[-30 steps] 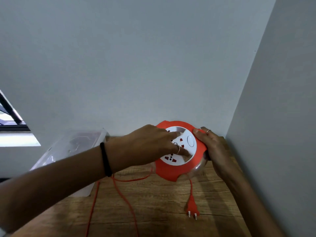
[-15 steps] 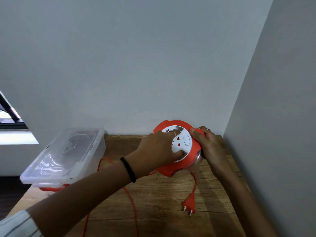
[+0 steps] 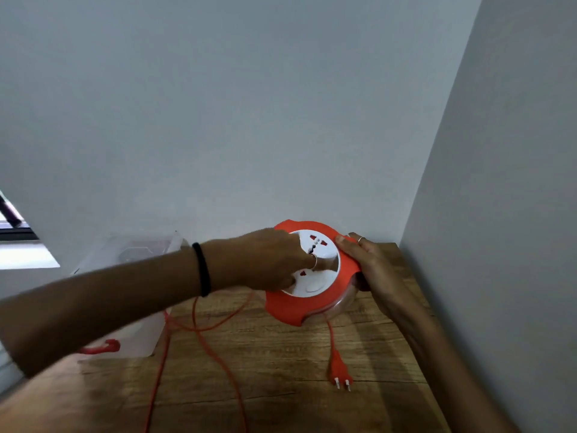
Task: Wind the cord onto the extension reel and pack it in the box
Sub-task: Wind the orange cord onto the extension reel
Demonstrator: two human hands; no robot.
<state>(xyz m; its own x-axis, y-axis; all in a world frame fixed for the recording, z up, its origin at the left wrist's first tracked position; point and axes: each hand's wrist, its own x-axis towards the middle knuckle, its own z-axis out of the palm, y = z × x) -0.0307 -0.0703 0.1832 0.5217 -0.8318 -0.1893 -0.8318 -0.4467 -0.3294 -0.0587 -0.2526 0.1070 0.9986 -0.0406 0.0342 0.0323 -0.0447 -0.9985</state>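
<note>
Reel: orange extension reel [image 3: 299, 310] with white socket face, tilted up at the desk's [image 3: 281, 370] back right corner.
Left hand: left hand [image 3: 268, 260] on the white face, fingers curled into its recess.
Right hand: right hand [image 3: 371, 270] clasps the reel's right rim.
Cord: orange cord [image 3: 215, 357] trails loose over the desk; plug [image 3: 338, 370] lies flat below the reel.
Box: clear plastic box [image 3: 137, 335], left, lid on; contents too blurred to tell.

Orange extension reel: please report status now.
Left hand fingers in white socket dial of round orange extension reel; right hand grips rim. Loose orange cord on wooden table.
</note>
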